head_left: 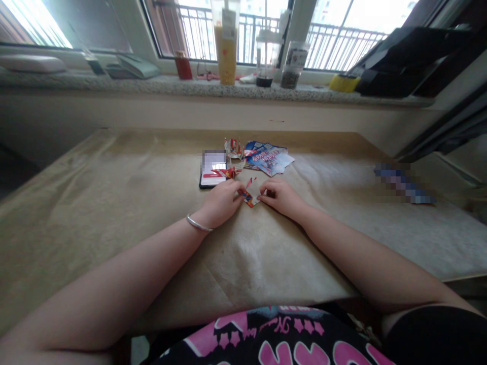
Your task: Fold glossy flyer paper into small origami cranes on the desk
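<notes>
A small piece of folded printed paper (249, 197), red, blue and white, lies between my hands at the middle of the table. My left hand (223, 202) pinches its left side with thumb and fingertips. At the paper's right edge, my right hand (283, 196) has thumb and index finger pressed together on it. Just beyond is a red folded paper shape (227, 173) overlapping the right side of a phone (207, 183). Behind stands another red-and-white folded paper shape (235, 148). Loose blue printed sheets (268, 158) are fanned out beside it.
A brownish cover (125, 218) spreads over the table. Toward the right edge lies a blurred blue packet-like item (405, 185). On the stone windowsill (144, 87) stand a tall yellow-filled container (227, 56), a red jar (183, 67), a clear jar (292, 66) and a black object (395, 76).
</notes>
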`<state>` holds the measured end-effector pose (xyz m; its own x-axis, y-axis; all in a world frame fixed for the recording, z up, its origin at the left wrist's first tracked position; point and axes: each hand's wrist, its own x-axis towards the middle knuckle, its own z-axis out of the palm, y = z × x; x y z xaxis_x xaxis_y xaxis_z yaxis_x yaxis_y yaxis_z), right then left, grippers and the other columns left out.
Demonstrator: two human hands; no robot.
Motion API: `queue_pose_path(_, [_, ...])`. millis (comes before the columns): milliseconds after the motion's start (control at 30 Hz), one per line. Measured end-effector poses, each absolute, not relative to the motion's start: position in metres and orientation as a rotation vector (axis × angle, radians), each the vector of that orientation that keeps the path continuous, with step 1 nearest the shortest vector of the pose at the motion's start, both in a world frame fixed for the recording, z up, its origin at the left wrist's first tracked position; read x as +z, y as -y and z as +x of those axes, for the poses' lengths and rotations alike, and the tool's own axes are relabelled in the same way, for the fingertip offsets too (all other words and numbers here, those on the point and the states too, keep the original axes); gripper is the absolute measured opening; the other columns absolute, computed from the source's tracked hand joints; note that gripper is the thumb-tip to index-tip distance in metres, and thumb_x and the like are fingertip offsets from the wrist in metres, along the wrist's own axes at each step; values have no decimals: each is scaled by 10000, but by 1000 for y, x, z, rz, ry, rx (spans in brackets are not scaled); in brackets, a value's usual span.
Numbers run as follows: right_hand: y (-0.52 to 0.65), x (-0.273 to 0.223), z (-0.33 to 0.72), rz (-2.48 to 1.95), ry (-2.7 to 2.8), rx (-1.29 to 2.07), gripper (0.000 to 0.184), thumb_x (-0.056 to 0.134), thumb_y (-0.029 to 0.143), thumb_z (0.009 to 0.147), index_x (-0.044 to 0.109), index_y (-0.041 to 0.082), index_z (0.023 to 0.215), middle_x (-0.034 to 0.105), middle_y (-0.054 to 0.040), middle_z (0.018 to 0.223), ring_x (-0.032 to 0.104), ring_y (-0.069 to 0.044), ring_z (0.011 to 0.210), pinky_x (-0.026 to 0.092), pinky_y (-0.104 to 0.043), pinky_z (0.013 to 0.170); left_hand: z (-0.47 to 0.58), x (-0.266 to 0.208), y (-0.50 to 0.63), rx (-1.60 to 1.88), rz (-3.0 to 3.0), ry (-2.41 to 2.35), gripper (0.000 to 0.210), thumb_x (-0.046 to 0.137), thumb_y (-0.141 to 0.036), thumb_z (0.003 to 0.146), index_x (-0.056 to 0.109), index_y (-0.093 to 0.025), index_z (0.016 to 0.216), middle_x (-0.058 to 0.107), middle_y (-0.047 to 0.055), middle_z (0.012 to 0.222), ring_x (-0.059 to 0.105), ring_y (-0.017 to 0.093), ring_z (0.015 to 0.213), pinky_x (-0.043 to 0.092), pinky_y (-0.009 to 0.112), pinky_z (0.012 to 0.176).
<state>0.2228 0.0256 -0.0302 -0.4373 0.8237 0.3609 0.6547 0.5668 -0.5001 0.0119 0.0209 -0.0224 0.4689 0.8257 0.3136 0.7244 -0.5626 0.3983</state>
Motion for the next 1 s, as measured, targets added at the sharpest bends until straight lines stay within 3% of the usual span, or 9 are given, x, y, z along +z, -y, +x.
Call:
queue_pose_path(200, [-26, -27, 224, -1037, 2393, 202, 96, 607, 207, 835, 688, 198, 784, 657, -60, 833, 576, -186, 833, 417, -302, 777, 10, -25, -25, 736, 2650, -1159, 210, 532, -84, 818, 689, -175, 924, 656, 73, 960, 586, 215, 914, 457, 342, 847])
queue_pose_path(500, [-24, -23, 230, -896, 2517, 142, 239, 541, 154, 862, 736, 222, 982, 685, -63, 911, 600, -167, 827, 447, -287, 769, 6, -18, -22, 621, 2909, -1059, 258, 493, -147, 908, 702, -231, 1034, 656, 47, 897, 556, 176, 820, 444, 285, 751])
queue_pose_path(733, [-24, -24, 233, -860, 2550, 86, 254, 545, 137, 850, 743, 224, 981, 675, -63, 899, 599, -168, 818, 459, -285, 759, 4, -16, -22, 507, 3088, -997, 260, 467, -191, 948, 689, -262, 1063, 625, 28, 853, 550, 140, 737, 407, 241, 650])
queue_pose_path(1000, [-23, -18, 230, -893, 2654, -58, 251, 538, 176, 877, 733, 251, 1016, 676, -65, 920, 585, -177, 844, 428, -299, 760, 7, -8, -17, 388, 3239, -936, 286, 453, -152, 946, 653, -227, 1136, 631, 57, 912, 570, 155, 774, 438, 254, 675])
